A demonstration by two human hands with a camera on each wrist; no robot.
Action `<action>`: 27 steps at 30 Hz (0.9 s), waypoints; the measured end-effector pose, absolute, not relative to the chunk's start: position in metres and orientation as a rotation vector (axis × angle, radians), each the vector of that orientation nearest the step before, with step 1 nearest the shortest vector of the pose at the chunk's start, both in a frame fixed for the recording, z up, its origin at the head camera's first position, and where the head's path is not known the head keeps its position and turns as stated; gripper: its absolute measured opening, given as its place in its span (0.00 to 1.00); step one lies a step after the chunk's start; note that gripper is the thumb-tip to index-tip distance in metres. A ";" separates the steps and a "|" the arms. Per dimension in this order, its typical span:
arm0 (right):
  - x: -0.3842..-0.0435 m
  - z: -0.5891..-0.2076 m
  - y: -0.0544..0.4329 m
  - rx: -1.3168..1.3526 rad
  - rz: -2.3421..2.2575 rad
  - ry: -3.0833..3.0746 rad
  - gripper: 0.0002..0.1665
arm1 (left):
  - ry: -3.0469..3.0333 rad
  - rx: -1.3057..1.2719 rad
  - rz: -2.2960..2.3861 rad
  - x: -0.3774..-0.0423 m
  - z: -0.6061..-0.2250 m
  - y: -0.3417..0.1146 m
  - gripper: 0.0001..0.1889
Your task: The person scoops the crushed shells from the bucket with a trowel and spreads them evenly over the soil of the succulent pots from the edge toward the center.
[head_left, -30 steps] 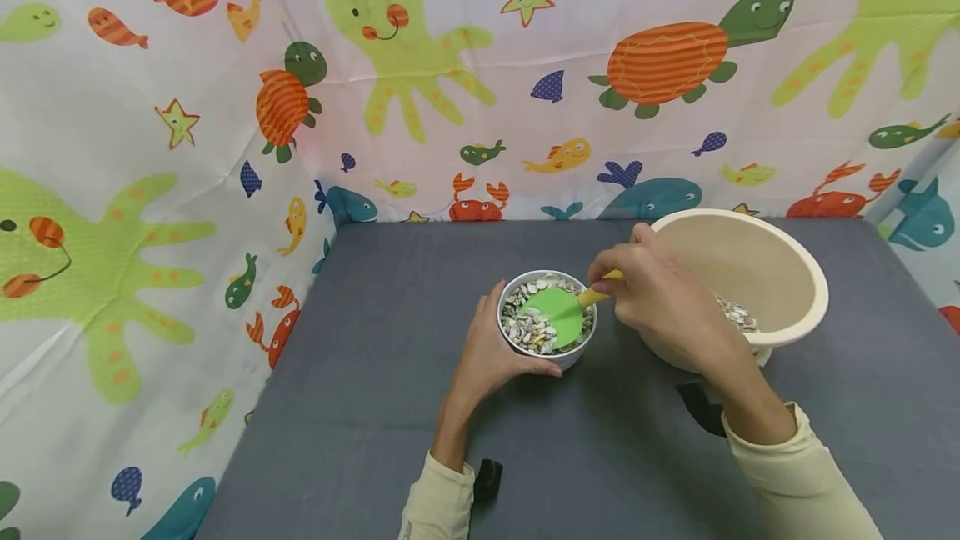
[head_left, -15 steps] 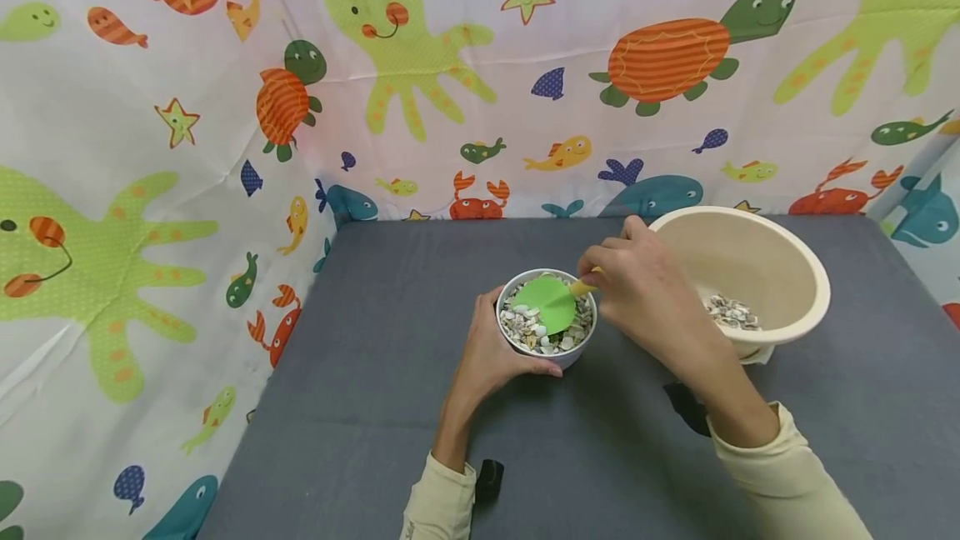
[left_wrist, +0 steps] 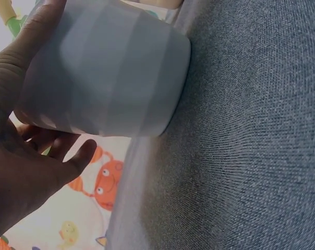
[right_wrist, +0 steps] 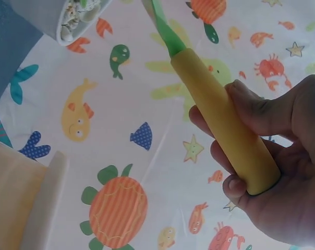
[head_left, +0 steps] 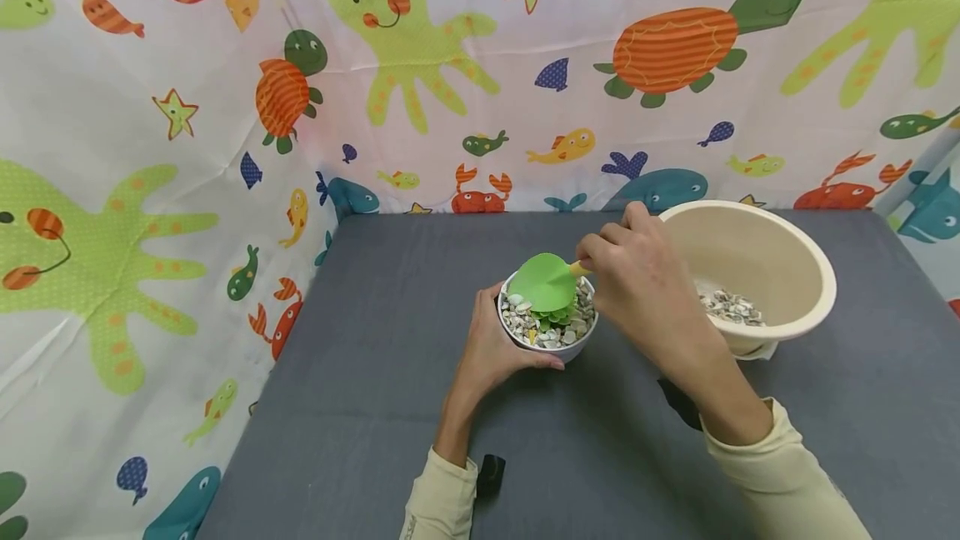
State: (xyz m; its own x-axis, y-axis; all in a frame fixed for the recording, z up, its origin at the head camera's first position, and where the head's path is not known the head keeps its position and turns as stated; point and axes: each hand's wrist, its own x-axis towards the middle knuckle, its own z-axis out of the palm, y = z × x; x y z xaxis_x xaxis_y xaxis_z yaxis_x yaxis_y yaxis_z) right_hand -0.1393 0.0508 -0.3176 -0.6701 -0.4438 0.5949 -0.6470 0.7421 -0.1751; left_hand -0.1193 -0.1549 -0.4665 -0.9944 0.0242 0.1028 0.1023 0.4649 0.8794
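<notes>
A small white pot (head_left: pixel 576 348) full of pale pebbles (head_left: pixel 525 322) stands on the grey cloth, its faintly striped side (left_wrist: pixel 121 67) large in the left wrist view. My left hand (head_left: pixel 491 352) holds it, thumb at the near side and fingers round the left. Green succulent leaves (head_left: pixel 557 315) show among the pebbles, partly covered by the trowel. That small trowel has a green blade (head_left: pixel 542 282) above the pot's far part and a yellow handle (right_wrist: pixel 225 122). My right hand (head_left: pixel 645 290) grips the handle, fingers wrapped round it in the right wrist view.
A large cream planter (head_left: pixel 813 315) stands right of the pot, behind my right forearm, with loose pebbles (head_left: pixel 731 307) in its bottom. Grey cloth (head_left: pixel 375 340) covers the table. A sheet printed with sea animals (head_left: pixel 450 165) hangs at the back and left.
The trowel blade has lifted off the pebbles and moved toward the pot's far rim, uncovering the succulent. My right hand has moved slightly left and away from me; the left hand keeps its hold.
</notes>
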 end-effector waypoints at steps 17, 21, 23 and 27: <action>-0.122 -0.292 0.113 0.463 0.476 -2.415 0.07 | -2.582 -0.118 -1.627 -0.116 -0.466 -0.153 0.68; -0.116 -0.292 0.156 0.129 0.528 -2.511 0.08 | -2.571 -0.138 -1.642 -0.116 -0.465 -0.155 0.67; -0.114 -0.295 0.172 -0.021 0.566 -2.566 0.10 | -2.564 -0.147 -1.643 -0.116 -0.464 -0.157 0.67; -0.116 -0.306 0.190 -0.157 0.586 -2.661 0.12 | -2.568 -0.170 -1.640 -0.118 -0.462 -0.163 0.67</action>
